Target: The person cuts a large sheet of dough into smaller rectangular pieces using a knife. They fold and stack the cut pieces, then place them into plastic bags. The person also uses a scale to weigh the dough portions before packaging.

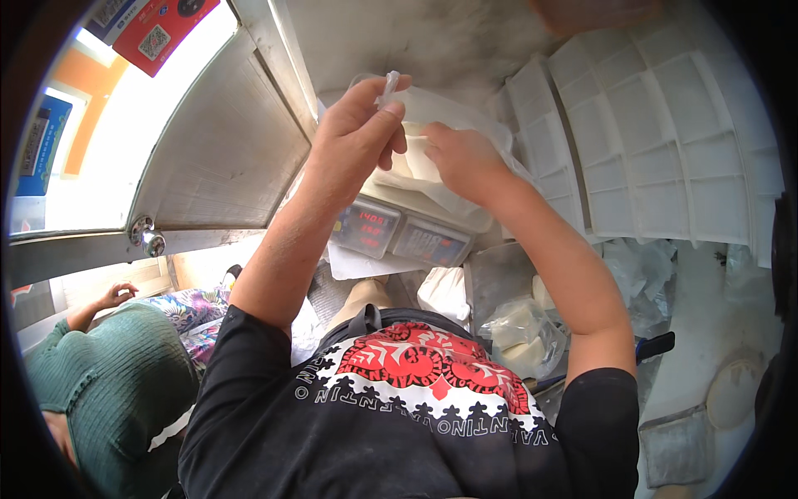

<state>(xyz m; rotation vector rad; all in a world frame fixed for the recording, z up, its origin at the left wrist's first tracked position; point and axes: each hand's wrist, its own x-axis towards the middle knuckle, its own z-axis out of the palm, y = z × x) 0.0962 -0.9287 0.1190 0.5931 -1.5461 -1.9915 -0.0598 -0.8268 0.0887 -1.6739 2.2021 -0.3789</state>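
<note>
My left hand (pixel 368 121) pinches a twisted end of clear plastic bag (pixel 388 90) between thumb and forefinger. To its right, my right hand (pixel 464 162) reaches over pale, flat sheets (pixel 419 156) that look like dough wrappers. Its fingertips are at their edge; whether they grip a sheet I cannot tell. Translucent plastic sheeting (pixel 430 193) lies around the pale sheets. Below my hands is a digital scale (pixel 368 227), its display lit with red figures.
A white ribbed plastic crate (pixel 648 137) stands on the right. Below it lies a clear bag of pale wrappers (pixel 520 334). A metal-framed window panel (pixel 206 137) slants on the left. Beyond it is a person in a green top (pixel 118 380).
</note>
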